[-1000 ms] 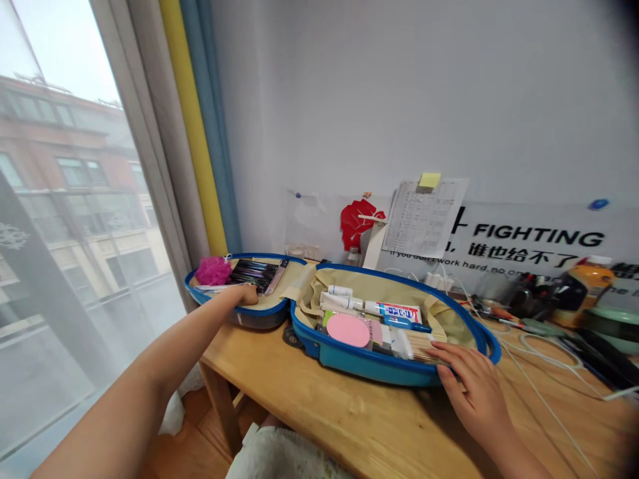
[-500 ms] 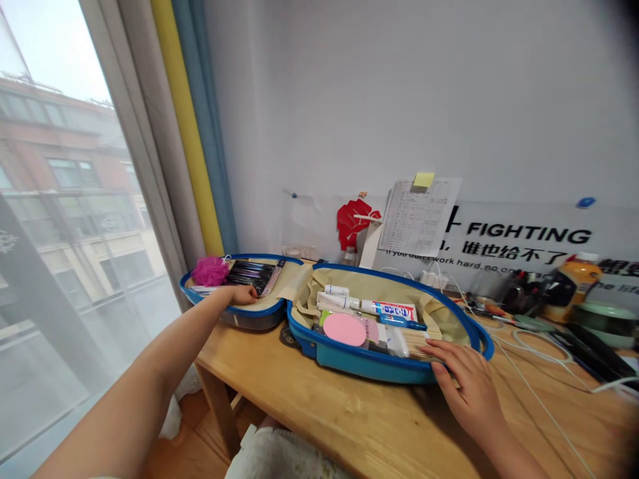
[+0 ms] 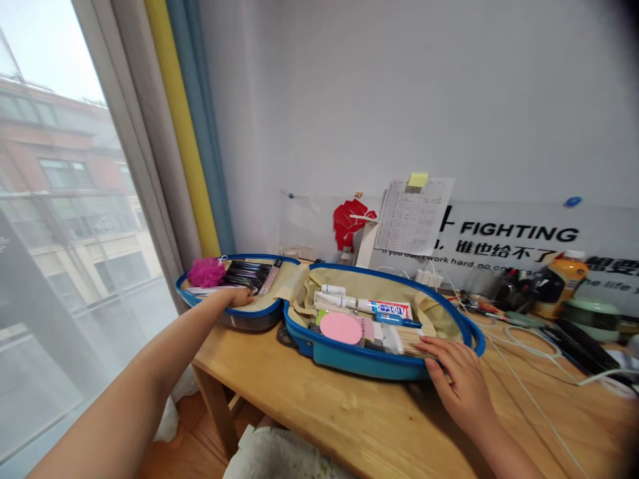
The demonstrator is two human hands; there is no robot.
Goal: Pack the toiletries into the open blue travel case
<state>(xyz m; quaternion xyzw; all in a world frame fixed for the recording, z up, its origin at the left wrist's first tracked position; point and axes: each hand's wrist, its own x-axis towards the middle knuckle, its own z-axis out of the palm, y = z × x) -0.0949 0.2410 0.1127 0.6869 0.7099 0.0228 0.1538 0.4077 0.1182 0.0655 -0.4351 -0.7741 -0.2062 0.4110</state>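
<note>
Blue hard-shell suitcase [image 3: 359, 362] lying open on the wooden tabletop [image 3: 299, 406], and from the head view, the left hand [image 3: 238, 297] curls over the rim, can't tell if that grip is clamping! Right hand [image 3: 462, 379] spread open, grip empty, fingertips at the wooden sticks [image 3: 412, 341], beside a pink sponge [image 3: 340, 328].

A wall banner [image 3: 514, 233] reads "FIGHTING" in bold black capitals, with the Chinese "谁也给不了" beneath it and a smaller English line starting "If you don't work hard, no on…", the rest cut off. A toothpaste tube [image 3: 392, 309] has blue and red lettering, probably too small to read. The printed table on a paper sheet [image 3: 413, 216] is also illegible.
</note>
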